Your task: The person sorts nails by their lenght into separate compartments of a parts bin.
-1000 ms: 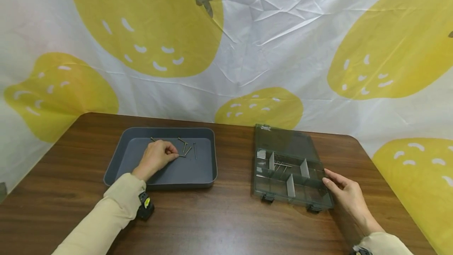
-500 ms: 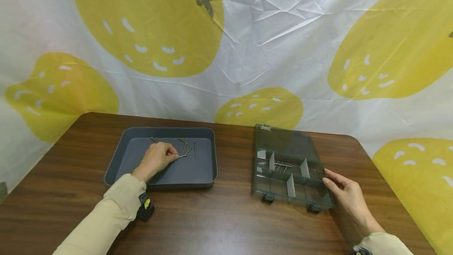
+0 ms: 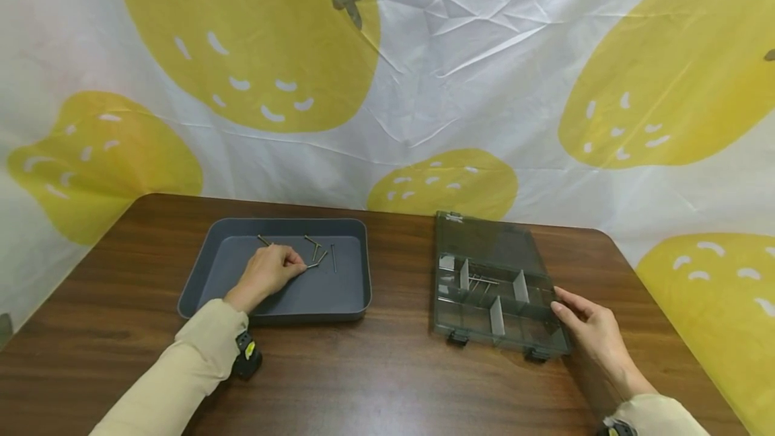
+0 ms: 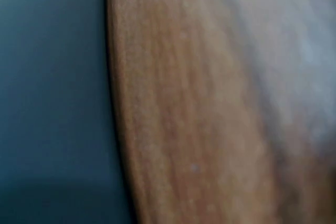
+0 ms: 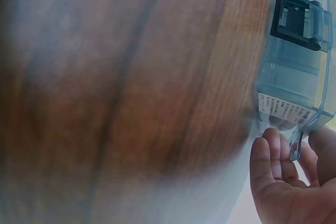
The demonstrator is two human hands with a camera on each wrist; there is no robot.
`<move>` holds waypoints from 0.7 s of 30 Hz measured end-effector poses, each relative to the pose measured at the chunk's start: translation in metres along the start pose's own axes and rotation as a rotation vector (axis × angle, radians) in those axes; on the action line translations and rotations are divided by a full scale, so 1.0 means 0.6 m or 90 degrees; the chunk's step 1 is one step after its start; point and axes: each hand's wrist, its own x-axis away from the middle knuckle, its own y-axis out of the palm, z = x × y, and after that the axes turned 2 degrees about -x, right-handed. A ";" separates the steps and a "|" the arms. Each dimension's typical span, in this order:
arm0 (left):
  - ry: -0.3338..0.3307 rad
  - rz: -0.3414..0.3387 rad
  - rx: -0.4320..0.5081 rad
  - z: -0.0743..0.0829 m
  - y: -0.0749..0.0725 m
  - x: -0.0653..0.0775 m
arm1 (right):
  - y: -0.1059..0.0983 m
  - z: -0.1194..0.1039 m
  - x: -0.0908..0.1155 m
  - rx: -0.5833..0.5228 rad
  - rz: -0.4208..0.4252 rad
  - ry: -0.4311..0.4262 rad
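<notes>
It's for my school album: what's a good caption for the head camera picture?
The left hand pinches a metal fastener in a gray tray; the right hand grips a divided box.

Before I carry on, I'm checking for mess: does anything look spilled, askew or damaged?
Nothing looks spilled or visibly damaged: the loose fasteners lie inside the gray tray. The compartment box seems slightly askew, angled to the tray.

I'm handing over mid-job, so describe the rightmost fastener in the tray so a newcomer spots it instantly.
On the wooden table, find the blue-grey tray, left of the compartment box. Inside, look right of the left hand, past the brassy fasteners. The rightmost fastener lies apart, nearest the tray's right side, slimmer and duller than its brassy neighbours.
</notes>
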 end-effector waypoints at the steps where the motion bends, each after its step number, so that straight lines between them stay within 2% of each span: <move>1: -0.002 -0.002 0.001 0.001 -0.001 0.000 | 0.000 0.000 0.000 -0.002 0.000 -0.001; 11: -0.018 -0.026 0.029 0.015 -0.007 -0.001 | -0.001 -0.001 0.000 -0.010 -0.005 0.008; 21: -0.001 -0.030 0.088 0.060 -0.008 -0.006 | -0.003 0.001 0.001 0.003 -0.014 0.003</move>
